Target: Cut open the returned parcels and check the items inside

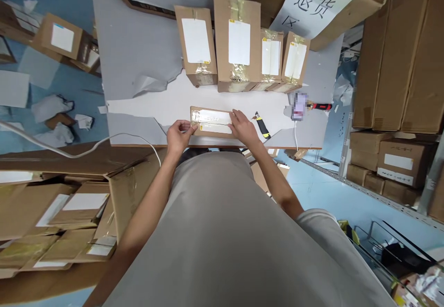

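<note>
A small cardboard box (212,131) with a white label and clear tape lies near the front edge of the table. My left hand (179,137) pinches its left end between thumb and fingers. On its right end rests my right hand (243,128), the fingers curled over the top and side. To the right of that hand lies a black and yellow utility knife (262,125). Farther right sit a phone-like device (299,106), blurred out, with a white cable, and a tool with a red and black handle (321,107).
Several taped, labelled boxes (237,73) stand at the back of the table (132,57). Behind them are handwritten paper signs (315,4). A large open carton (133,189) full of boxes is at my left. Shelving with cartons (398,159) stands at right. A white cable (86,152) crosses on the left.
</note>
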